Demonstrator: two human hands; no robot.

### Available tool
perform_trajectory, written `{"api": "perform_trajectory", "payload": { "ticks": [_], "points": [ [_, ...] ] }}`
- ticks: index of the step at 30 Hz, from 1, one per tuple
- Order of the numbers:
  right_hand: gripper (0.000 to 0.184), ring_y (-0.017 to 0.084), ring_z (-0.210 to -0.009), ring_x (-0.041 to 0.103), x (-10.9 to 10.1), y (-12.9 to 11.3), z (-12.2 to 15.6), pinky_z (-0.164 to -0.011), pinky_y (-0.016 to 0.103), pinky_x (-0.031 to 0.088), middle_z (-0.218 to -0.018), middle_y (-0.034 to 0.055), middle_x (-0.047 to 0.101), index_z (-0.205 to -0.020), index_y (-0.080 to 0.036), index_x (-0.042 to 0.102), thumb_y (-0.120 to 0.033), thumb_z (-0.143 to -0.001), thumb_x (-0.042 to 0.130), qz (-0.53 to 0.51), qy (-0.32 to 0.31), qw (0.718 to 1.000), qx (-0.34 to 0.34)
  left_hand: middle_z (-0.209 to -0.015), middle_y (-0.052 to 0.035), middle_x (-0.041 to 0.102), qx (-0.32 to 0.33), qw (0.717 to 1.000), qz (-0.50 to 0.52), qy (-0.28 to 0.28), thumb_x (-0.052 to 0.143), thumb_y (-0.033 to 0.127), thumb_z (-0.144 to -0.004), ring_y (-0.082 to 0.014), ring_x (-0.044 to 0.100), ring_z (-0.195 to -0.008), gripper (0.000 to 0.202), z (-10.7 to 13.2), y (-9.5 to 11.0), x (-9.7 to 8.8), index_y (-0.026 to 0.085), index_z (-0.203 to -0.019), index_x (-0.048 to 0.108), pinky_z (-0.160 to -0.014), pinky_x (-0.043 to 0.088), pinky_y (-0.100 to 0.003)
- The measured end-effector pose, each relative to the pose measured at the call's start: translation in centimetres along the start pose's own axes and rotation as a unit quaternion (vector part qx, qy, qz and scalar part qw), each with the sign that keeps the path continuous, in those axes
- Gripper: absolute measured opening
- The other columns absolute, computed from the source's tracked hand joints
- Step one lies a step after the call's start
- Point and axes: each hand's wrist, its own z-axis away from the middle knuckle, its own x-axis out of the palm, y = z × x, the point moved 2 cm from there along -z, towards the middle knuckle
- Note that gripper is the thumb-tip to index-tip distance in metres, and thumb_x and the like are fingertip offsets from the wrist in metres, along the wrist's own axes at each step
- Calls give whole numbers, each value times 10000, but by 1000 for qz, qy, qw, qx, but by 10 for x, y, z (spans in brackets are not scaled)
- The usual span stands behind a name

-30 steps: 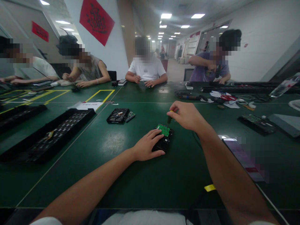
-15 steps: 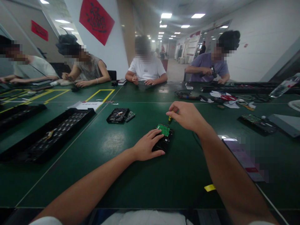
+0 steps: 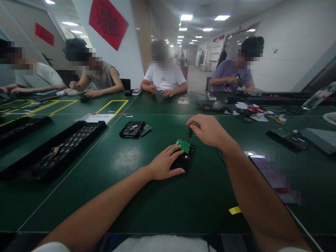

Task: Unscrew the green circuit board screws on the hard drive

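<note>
A black hard drive [image 3: 187, 159] with a green circuit board [image 3: 185, 145] on its upper face lies on the table in front of me. My left hand [image 3: 168, 162] holds it from the left, with the fingers reaching over the board and the thumb at the near edge. Above the far right part of the board, my right hand [image 3: 206, 128] pinches the handle of a screwdriver [image 3: 190, 133]. The screwdriver stands nearly upright, its tip down at the board's right side. Whether a screw sits under the tip is too small to tell.
Another black drive [image 3: 132, 129] lies further left, beside a small loose circuit board [image 3: 146, 130]. Long black trays [image 3: 55, 150] stand on the left. At right are a phone [image 3: 271, 178], a device with an exposed board [image 3: 288, 139] and a water bottle [image 3: 319, 96]. Several people sit opposite.
The screwdriver handle has turned slightly in my right hand, which has barely moved. My left hand and the hard drive stay in place. The person at the far right has shifted a little left.
</note>
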Motion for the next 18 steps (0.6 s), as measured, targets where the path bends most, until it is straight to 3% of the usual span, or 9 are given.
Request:
{"api": "perform_trajectory", "payload": {
  "ticks": [3,6,10,13,18],
  "points": [
    [124,237,-933,690,0,5,0,-836,330,468,-1017,99,772,-1005,-161,734,-238,-950,652,8,13,999,42,-1625,-173,384,-2,1000,-1,-2,582,715,-918,-356,319,-1536,844,0,0,0,191,-1562,427,-1268,311,-551],
    [168,244,-868,692,-1,8,1,-771,333,464,-949,95,771,-962,-164,721,-329,-932,701,13,23,997,68,-1626,-173,380,-3,1000,-2,-5,574,716,-922,-355,314,-1538,845,0,1,-1,187,-1563,425,-1272,305,-547],
    [105,221,-857,694,-2,5,1,-796,324,468,-995,85,778,-989,-164,742,-196,-919,670,-2,15,999,29,-1626,-173,381,-3,1000,-2,-4,577,714,-921,-352,313,-1538,843,0,2,-3,189,-1563,425,-1271,306,-544],
    [208,212,-888,700,-2,2,0,-842,320,480,-1077,96,778,-1050,-154,763,-118,-909,615,-14,15,1000,10,-1629,-173,377,-5,1000,-5,-5,575,716,-922,-352,312,-1539,845,0,3,-3,187,-1563,423,-1270,308,-544],
    [239,220,-931,707,-2,2,1,-849,316,477,-1075,87,790,-1062,-165,782,-136,-937,581,-10,10,1000,9,-1627,-171,382,-2,1000,-1,-2,585,710,-920,-360,318,-1535,836,0,2,-3,198,-1561,425,-1263,317,-559]
  ]
}}
